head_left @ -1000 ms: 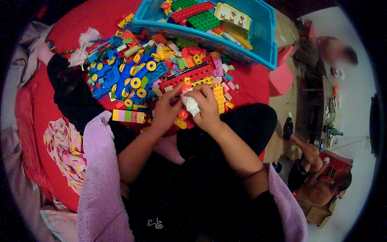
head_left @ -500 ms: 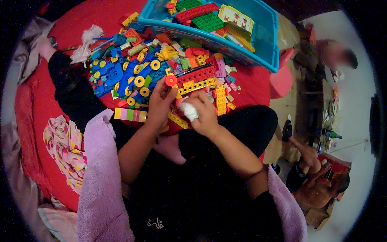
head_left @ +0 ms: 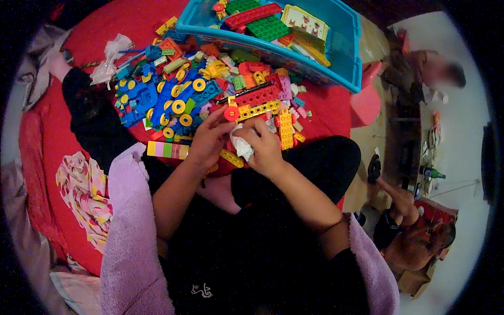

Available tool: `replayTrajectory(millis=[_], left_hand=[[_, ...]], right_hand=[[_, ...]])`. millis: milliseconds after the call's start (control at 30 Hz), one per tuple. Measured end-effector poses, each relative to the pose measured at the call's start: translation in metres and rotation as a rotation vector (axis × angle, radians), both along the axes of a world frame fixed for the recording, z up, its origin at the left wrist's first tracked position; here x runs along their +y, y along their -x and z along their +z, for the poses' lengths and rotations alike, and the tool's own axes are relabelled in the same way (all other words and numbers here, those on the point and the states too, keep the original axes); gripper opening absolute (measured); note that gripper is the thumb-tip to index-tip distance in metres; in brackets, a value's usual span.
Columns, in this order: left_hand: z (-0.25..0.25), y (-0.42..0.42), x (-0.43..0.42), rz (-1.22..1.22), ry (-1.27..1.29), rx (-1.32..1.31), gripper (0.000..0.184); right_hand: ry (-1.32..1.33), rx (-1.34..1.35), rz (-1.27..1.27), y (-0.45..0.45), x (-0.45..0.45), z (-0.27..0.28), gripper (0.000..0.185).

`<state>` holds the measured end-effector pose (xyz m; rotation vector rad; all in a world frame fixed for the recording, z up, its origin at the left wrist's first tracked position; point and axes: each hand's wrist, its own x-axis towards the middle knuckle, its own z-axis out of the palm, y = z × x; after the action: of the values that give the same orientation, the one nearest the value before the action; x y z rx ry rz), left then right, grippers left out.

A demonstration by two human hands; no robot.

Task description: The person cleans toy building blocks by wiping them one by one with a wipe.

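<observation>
My left hand [head_left: 206, 140] is closed on a small toy block piece with a red round part [head_left: 231, 113] and a bit of yellow on top. In my right hand [head_left: 268, 150] is a crumpled white tissue [head_left: 242, 146], pressed close to that piece. The fingertips of both hands nearly meet, hiding the piece's lower part. Just beyond lie a yellow beam with holes [head_left: 260, 109], a long red block [head_left: 258, 95] and a yellow studded brick [head_left: 286, 130]. A row of pastel blocks [head_left: 168, 150] rests left of my left wrist.
Blue wheeled pieces [head_left: 181, 105] and many loose blocks cover the red sheet [head_left: 328, 113]. A blue bin [head_left: 273, 56] with green and red plates stands behind them. A pink stool [head_left: 366, 106] is to the right. Two people are farther right.
The piece with the red round part has moved slightly right and down. My right hand and the tissue have shifted a little against it; the view has moved slightly.
</observation>
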<state>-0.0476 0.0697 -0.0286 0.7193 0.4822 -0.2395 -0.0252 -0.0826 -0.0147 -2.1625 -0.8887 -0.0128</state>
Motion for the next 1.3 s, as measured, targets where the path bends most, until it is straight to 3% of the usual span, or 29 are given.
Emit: replayTrajectory(millis=[133,200,267,333,400,433,533,667,767,933,1067,1200,1300], left_hand=[[0.002,0.000,-0.011,-0.007,-0.084,-0.050,0.042],[-0.003,0.003,-0.013,-0.028,-0.151,-0.078,0.039],[-0.007,0.004,-0.014,-0.049,-0.218,-0.105,0.037],[-0.010,0.004,-0.016,0.064,-0.084,-0.014,0.033],[-0.011,-0.001,-0.011,0.141,0.061,-0.037,0.034],[-0.011,-0.004,-0.009,0.218,0.208,-0.061,0.036],[-0.007,-0.006,0.000,0.209,0.121,-0.112,0.037],[-0.004,-0.004,-0.003,0.233,0.051,-0.073,0.036],[-0.006,-0.004,0.001,0.257,0.075,-0.072,0.035],[0.005,-0.007,0.004,0.312,0.021,-0.053,0.031],[-0.005,-0.003,0.003,0.252,0.089,-0.122,0.029],[0.029,-0.014,0.006,0.251,-0.095,-0.104,0.033],[0.049,-0.046,0.016,0.225,-0.137,-0.374,0.036]], right_hand=[[-0.087,-0.019,-0.099,-0.004,0.002,0.000,0.030],[-0.075,-0.085,-0.066,-0.005,0.000,-0.006,0.042],[-0.132,-0.028,-0.015,-0.006,0.002,-0.012,0.042],[-0.190,0.030,0.035,-0.010,0.002,-0.015,0.041],[-0.228,0.258,-0.022,-0.015,0.002,-0.017,0.030],[-0.297,0.137,-0.129,-0.014,0.002,-0.019,0.031],[-0.377,0.016,-0.102,-0.013,0.001,-0.009,0.030],[-0.168,0.065,0.117,0.002,0.003,-0.006,0.034],[-0.067,0.069,0.001,-0.001,0.005,-0.003,0.026],[-0.163,0.013,-0.083,-0.003,0.000,-0.001,0.028],[-0.149,0.071,0.116,0.004,0.005,-0.004,0.026],[-0.121,0.057,-0.205,-0.017,-0.003,-0.025,0.027],[-0.414,0.467,-0.466,-0.026,-0.009,-0.053,0.025]])
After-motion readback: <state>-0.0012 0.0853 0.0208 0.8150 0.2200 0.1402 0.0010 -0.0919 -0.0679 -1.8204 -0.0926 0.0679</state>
